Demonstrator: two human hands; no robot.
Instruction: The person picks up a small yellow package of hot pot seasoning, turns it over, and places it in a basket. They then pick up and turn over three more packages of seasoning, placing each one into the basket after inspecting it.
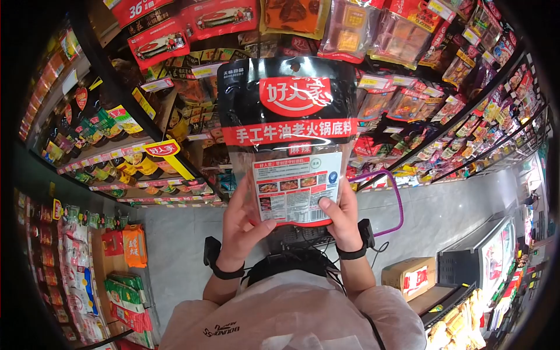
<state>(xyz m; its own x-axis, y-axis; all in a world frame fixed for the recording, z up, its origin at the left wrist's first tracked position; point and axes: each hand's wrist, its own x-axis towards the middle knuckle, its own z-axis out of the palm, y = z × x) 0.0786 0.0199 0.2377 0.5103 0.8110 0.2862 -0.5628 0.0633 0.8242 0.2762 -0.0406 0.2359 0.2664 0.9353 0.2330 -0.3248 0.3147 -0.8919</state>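
A black and red hot pot base pouch [289, 137] is held up in front of me, its printed back label facing the camera. My left hand [244, 220] grips its lower left corner, the thumb on the front face and the fingers mostly hidden behind. At the lower right corner, my right hand [343, 217] closes on the same pouch, thumb pressed on the label. Both wrists wear black straps with small devices. Behind the pouch's top edge hang more red packets [219, 17] on the shelf.
Shelves of bottles [125, 166] stand at left, hanging packets [408, 105] at right. A purple handle [399, 201] and dark basket [297, 236] are close to my body. A cardboard box [411, 277] sits lower right; bagged goods [125, 300] lie lower left. Grey floor [175, 233] lies between.
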